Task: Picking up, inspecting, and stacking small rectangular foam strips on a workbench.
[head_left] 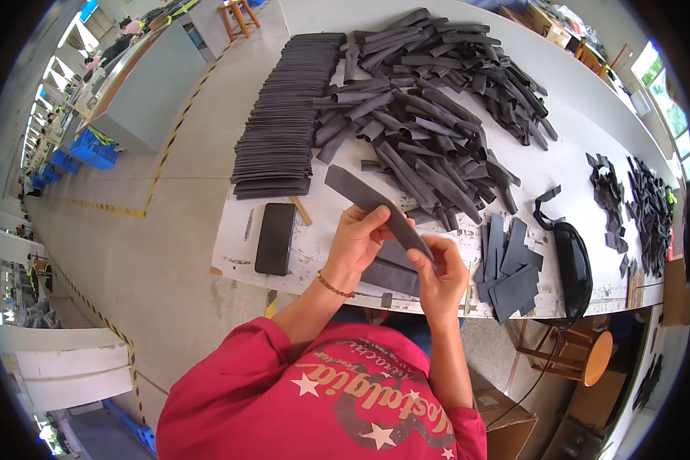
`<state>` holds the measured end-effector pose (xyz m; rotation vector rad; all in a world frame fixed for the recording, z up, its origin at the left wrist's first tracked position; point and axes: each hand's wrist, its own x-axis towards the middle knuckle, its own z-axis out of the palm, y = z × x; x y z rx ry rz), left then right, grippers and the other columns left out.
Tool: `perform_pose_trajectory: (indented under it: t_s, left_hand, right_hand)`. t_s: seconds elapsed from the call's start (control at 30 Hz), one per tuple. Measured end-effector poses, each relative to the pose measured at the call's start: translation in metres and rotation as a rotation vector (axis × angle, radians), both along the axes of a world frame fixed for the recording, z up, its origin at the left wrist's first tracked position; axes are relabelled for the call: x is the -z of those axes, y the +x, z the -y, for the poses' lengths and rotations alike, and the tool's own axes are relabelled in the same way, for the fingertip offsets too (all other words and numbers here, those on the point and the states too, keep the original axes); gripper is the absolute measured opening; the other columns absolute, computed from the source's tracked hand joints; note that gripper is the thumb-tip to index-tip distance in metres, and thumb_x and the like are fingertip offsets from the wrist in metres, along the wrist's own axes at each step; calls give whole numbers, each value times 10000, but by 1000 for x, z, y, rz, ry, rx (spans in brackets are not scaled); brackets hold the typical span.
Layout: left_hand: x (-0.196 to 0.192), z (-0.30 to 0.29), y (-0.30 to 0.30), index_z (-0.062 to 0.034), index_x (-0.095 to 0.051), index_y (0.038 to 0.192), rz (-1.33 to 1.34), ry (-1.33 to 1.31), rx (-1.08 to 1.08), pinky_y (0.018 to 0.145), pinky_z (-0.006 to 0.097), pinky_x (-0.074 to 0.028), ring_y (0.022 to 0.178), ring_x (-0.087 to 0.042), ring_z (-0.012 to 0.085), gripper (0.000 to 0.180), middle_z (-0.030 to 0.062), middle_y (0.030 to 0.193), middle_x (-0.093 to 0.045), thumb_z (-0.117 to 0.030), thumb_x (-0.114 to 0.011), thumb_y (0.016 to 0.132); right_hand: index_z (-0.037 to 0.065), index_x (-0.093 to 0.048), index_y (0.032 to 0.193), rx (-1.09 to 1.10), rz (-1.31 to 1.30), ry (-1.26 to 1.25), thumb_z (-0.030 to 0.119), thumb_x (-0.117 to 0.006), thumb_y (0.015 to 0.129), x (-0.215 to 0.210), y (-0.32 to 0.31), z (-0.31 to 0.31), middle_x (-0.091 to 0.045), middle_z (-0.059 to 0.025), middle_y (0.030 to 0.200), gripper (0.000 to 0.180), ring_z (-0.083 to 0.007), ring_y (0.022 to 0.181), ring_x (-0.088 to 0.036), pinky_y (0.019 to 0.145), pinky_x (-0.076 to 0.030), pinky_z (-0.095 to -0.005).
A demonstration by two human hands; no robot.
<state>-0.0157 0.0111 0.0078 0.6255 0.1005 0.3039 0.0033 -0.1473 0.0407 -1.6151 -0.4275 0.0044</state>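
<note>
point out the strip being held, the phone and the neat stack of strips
held strip (360,192), head view, on its free upper end
phone (275,238), head view, middle of its dark face
neat stack (284,123), head view, middle of the pile

White surface (590,165), long and curved by the lens. Upper centre: a loose heap of dark grey tube pieces (437,100). To its left: a neat stacked row of flat grey strips (284,115). Near edge, left: a black phone (275,238), lying flat, with a small wooden stick (301,211) just beside it. Near edge, right: a fanned cluster of flat grey pieces (507,264), next to a black pouch with a strap (573,264). Far right: two smaller dark heaps (636,207). Below the surface: a wooden stool (583,354) and cardboard boxes (506,418). Left: concrete floor with yellow-black tape lines (157,172).
</note>
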Motion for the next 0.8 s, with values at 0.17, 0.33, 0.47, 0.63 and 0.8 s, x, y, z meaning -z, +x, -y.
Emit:
perform_pose_trajectory:
  t_s: [0.17,0.33,0.47,0.63,0.8]
  left_hand:
    - [13,5,1,-24,-658,1010,-65,-17,-34,772,355,-585,898,-698,255,146,94,939,-696,-136,-651,916]
    - [10,9,8,-22,-662,994,-169,-22,-108,782,343,-576,888,-688,204,131,95,959,-695,-124,-656,912]
    - [11,6,10,-23,-658,991,-240,34,-104,770,330,-573,869,-685,186,137,93,956,-694,-128,-671,902]
    - [15,12,8,-19,-650,995,-320,38,-102,756,321,-572,858,-682,179,164,89,956,-693,-145,-684,896]
    - [15,16,8,-12,-646,991,-323,35,-93,689,318,-576,824,-683,186,181,88,938,-688,-151,-697,886]
  right_hand:
    - [-28,-637,958,6,-287,-35,67,-694,882,-4,2,7,-642,-23,748,134,-77,668,-608,621,-479,-211]
    - [-36,-616,1011,-13,-334,66,35,-683,878,6,8,10,-635,-28,771,165,-80,668,-607,611,-480,-212]
    - [-41,-595,1081,-47,-388,15,23,-676,873,17,14,11,-622,-30,782,233,-92,685,-611,625,-499,-223]
    - [-40,-598,1090,-74,-382,-59,45,-679,874,20,17,22,-622,-36,782,246,-91,672,-599,617,-491,-227]
    - [-37,-621,1020,-6,-318,-80,113,-661,908,11,25,13,-615,-20,773,192,-71,671,-563,591,-458,-229]
